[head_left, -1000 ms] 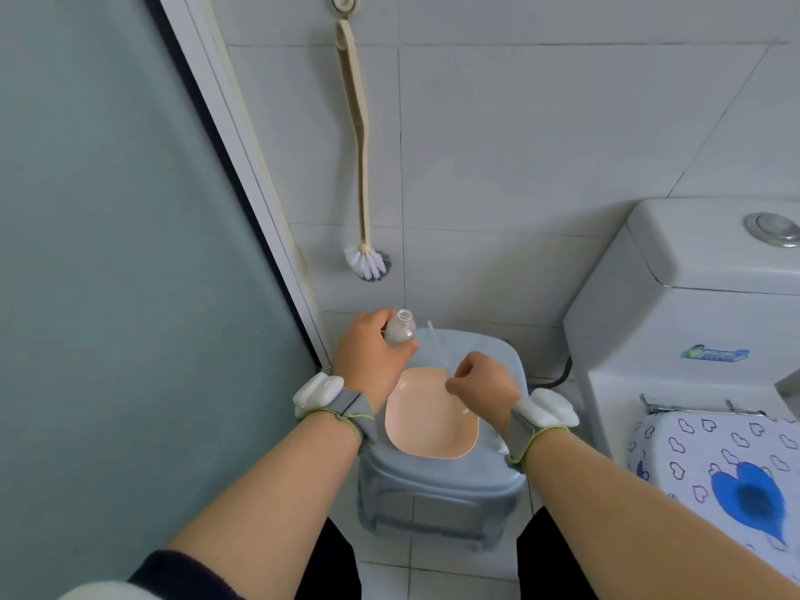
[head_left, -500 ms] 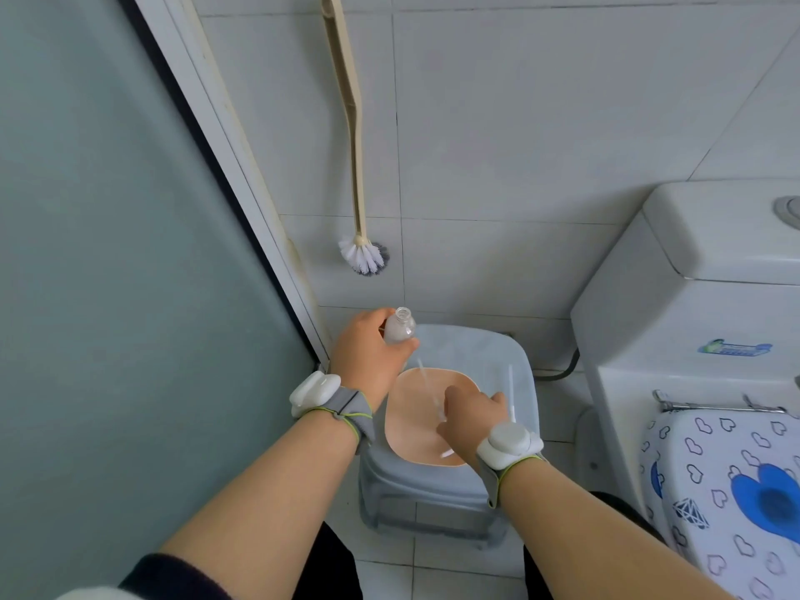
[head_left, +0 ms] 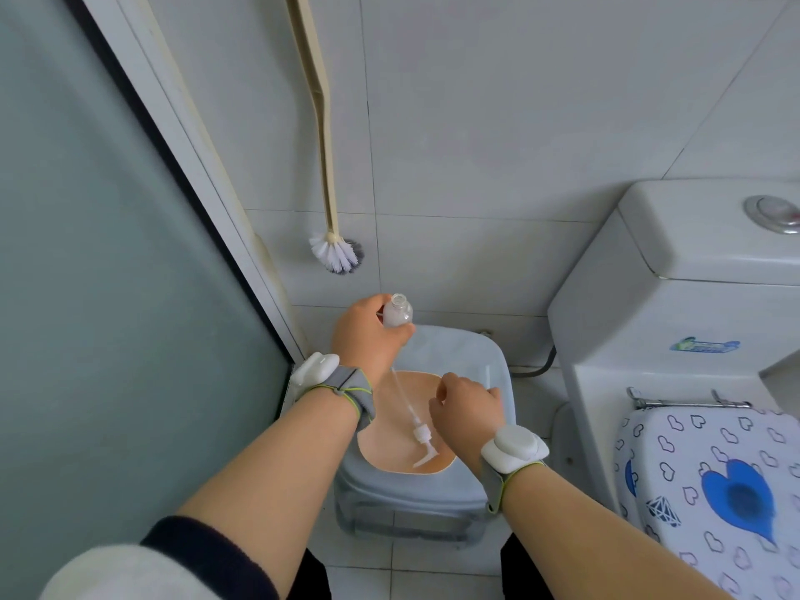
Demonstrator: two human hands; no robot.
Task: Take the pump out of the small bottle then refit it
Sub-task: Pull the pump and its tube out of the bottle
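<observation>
We see pump (head_left: 415,426) flat on tray (head_left: 389,456), tube toward bottle (head_left: 397,313) gripped in left hand (head_left: 368,339); right hand (head_left: 465,404) nearer, loosely curled, empty.

Small bottle (head_left: 397,316) open and held up; pump (head_left: 413,424) out and lying in the peach dish (head_left: 385,452).

The small bottle is clear plastic with a rounded body and a whitish, milky look inside; its neck is bare and uncapped, and it is tilted slightly with the mouth pointing up. The pump is white and lies flat on its side: its screw collar and bent spout sit toward the near end of the dish, and its thin translucent dip tube runs away from them toward the bottle, well apart from the bottle's mouth.
</observation>
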